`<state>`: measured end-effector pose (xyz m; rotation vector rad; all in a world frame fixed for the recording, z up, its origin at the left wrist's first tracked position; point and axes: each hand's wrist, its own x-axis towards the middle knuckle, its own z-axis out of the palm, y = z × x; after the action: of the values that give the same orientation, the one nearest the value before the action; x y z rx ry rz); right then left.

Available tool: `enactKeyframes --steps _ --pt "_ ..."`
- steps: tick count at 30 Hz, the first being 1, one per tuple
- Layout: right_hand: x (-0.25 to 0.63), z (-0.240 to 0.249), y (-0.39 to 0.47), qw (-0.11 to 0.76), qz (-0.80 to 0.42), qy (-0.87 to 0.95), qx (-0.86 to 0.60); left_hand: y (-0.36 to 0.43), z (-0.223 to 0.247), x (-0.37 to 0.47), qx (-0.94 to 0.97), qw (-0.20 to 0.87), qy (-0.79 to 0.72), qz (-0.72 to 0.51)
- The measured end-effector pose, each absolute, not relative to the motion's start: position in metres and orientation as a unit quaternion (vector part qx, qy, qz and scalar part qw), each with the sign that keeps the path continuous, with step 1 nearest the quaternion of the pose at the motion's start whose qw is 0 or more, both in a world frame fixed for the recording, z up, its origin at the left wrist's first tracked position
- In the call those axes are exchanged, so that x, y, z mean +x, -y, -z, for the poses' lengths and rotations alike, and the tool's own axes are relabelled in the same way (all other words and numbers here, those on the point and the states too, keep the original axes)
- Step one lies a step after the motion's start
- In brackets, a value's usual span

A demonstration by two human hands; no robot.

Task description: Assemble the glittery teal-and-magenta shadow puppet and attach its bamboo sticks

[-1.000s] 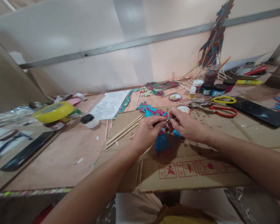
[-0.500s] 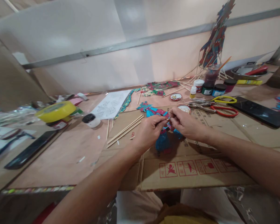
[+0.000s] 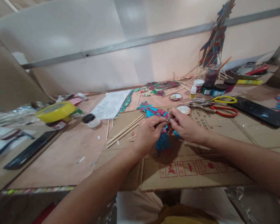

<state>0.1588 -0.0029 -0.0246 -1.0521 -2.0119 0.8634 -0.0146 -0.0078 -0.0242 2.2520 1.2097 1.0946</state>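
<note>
Blue-and-magenta figure [image 3: 156,112]: lies near the middle of the scene on the cardboard sheet [image 3: 189,183], partly hidden behind the hands; a blue fringed piece [image 3: 162,142] shows at its near side.
Left hand [image 3: 148,132]: grip closed, thumb and finger pinched together just above the figure; what sits between them is too small to tell.
Right hand [image 3: 185,126]: grip closed too, its fingertips meeting the left ones.
Change: both hands keep nearly the same pose as half a second ago, while the short stick bits [image 3: 132,137] left of them now lie differently. The fine fingertip work seems to be still under way.
Left of the hands: thin sticks [image 3: 124,131] rest on the cardboard, beside those bits.
Far side of the hands: a dish of pale beads [image 3: 183,109], with a smaller dish [image 3: 175,97] beyond.
Right: red-handled pliers [image 3: 226,112] and a yellow-handled tool [image 3: 225,99], near a black phone [image 3: 259,112].
Far right: a glue bottle [image 3: 192,92] beside paint jars [image 3: 218,90], and upright stick-mounted figures [image 3: 214,46] behind.
Far left: a line drawing [image 3: 110,104], a black-capped jar [image 3: 91,120] and a yellow tape roll [image 3: 54,111], all on the bench [image 3: 60,161].
</note>
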Motion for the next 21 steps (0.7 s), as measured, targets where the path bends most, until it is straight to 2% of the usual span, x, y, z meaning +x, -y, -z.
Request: enactKeyframes --steps 15,21 --pt "0.1636 0.0262 -0.003 0.347 -0.277 0.794 -0.416 0.0058 0.0205 -0.013 0.813 0.18 -0.427 -0.353" --pt "0.159 0.0245 0.0028 0.353 -0.302 0.779 -0.42 0.0095 0.0229 -0.013 0.799 0.173 -0.434 -0.38"
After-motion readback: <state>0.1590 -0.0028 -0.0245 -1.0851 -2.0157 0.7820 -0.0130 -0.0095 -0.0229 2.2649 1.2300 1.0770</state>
